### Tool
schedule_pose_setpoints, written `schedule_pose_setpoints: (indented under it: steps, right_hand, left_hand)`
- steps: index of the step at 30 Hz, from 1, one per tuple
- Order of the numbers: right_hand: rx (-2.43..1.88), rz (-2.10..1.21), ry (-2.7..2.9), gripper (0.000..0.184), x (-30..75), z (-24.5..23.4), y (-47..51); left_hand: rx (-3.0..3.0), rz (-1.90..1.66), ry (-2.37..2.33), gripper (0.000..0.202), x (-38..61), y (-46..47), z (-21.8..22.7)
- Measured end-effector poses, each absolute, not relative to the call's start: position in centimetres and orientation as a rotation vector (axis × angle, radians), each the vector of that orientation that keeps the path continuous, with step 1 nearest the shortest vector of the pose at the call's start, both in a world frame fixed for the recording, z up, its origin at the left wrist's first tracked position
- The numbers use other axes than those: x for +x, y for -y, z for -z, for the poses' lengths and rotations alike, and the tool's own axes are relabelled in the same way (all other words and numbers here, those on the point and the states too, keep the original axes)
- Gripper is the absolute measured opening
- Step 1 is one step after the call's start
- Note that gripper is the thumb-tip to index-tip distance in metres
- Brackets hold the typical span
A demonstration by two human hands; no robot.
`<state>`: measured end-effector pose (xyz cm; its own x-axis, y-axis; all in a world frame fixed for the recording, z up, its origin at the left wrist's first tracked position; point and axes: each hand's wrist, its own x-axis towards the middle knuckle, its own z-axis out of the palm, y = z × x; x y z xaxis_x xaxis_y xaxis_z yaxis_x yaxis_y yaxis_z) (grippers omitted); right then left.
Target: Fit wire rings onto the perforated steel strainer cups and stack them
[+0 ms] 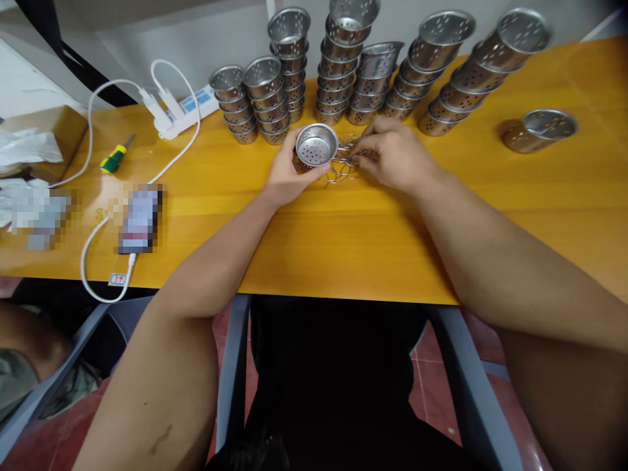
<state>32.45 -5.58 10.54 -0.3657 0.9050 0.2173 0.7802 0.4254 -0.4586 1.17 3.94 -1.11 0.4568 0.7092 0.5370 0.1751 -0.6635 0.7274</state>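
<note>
My left hand (284, 173) is wrapped round a small perforated steel cup (316, 144) that stands on the yellow table (343, 235), its open mouth facing up. Just right of the cup lies a small heap of thin wire rings (343, 163). My right hand (392, 154) rests on that heap with its fingers pinched together on the wires. The two hands are about a cup's width apart.
Several stacks of the same perforated cups (338, 85) line the back of the table, some leaning right. One cup (537, 129) lies alone at far right. A power strip (181, 111) with white cables, a screwdriver (115, 157) and a phone (140, 219) sit left.
</note>
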Motion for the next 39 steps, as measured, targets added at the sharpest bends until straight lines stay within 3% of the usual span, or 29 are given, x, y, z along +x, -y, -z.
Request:
schedule_pose_setpoints:
  steps: [18, 27, 32, 39]
  right_hand:
    - [-1.472, -0.273, 2.052, 0.060, 30.8, -13.0, 8.0]
    - [-1.482, -0.416, 1.831, 0.040, 30.6, -11.6, 7.6]
    - [-1.423, -0.561, 1.813, 0.061, 30.4, -10.9, 7.5]
    - [-1.425, -0.445, 1.839, 0.081, 30.0, -11.6, 7.6]
  left_hand:
    - [2.149, -1.226, -0.770, 0.114, 1.0, -4.5, 1.1]
    - [2.132, -1.266, -0.746, 0.104, 1.3, -4.0, 0.7]
    - [2.159, -1.231, -0.757, 0.103, 1.7, -3.5, 0.0]
    - [2.215, -1.220, -0.707, 0.109, 1.4, -4.1, 0.8]
